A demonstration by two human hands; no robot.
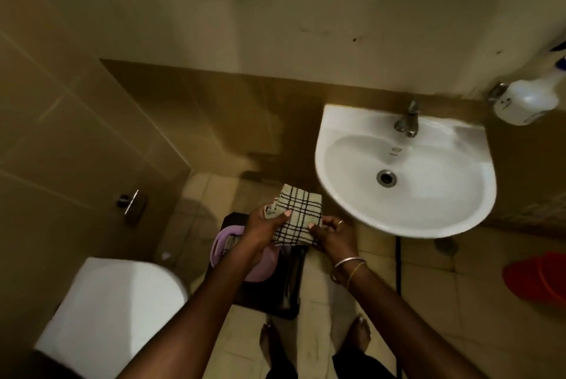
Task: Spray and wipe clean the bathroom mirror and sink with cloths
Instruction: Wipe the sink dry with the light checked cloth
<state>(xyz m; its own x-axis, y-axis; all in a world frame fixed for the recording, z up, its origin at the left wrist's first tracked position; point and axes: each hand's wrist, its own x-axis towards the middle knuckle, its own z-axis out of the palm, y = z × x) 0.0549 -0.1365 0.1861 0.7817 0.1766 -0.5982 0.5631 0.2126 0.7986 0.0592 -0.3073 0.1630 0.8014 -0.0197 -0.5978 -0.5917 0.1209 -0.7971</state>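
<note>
I have both hands closed on the checked cloth. My left hand clamps its left edge with the thumb on top and the fingers underneath. My right hand pinches the near right corner. Held at two sides like this, the cloth is stretched into a flat pad, which I judge is a fold being set up so that a broad, even face meets the porcelain.

The cloth is beige with dark wavy lines crossing in a plaid. It is doubled over, and a loose layer is bunched at its far left corner. It looks dry, though I cannot be sure.

The white sink lies just right of and beyond the grip, its near rim close to my right hand, with the tap at its far side. The spray bottle sits well off to the right, beyond the sink. Directly beneath the grip a purple basin rests on a black stool and holds what looks like a second cloth. I cannot make out the mirror here.
</note>
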